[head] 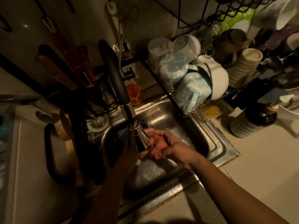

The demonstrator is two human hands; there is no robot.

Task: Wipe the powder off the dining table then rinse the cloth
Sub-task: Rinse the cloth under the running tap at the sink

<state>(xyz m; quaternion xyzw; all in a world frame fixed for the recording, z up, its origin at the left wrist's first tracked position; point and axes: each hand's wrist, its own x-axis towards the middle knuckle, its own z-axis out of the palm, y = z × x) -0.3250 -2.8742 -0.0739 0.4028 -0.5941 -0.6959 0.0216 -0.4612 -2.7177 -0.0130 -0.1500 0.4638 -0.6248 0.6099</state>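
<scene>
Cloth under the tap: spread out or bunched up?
Bunched up: the cloth is a crumpled wad held between the left hand and right hand, below the faucet head, over the sink.

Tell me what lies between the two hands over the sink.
In the head view, a bunched pink cloth lies between the left hand and right hand, gripped by both, just under the tap.

Shiny metal sink (215, 143), matt fabric cloth (159, 143)
</scene>
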